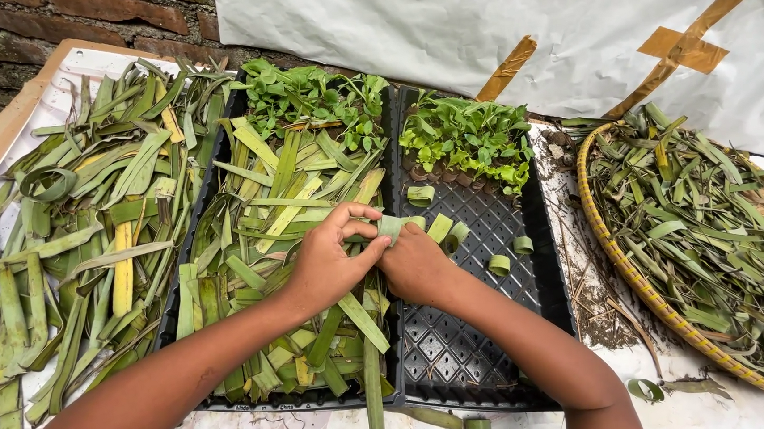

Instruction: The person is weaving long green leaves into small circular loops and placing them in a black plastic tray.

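While we look down, both hands meet over the two black trays.
Left hand: our left hand point(327, 263) pinches the leaf strip point(392, 226) with thumb and fingers closed on it.
Right hand: our right hand point(417, 264) is pressed up against the left one and grips the same strip from the other side.
Leaf strip: it sits between our fingertips, bent into a curl, above the spot where the trays touch.
Doing it well: we think a snug, even curl holds best, so we should keep both thumbs close.
Left tray point(189, 255): full of long cut leaves.
Right tray point(463, 343): a few small leaf rings point(498, 265) and little green plants point(466, 137) at the far end.
Round basket point(623, 265): heaped with thin leaves, off to our right.
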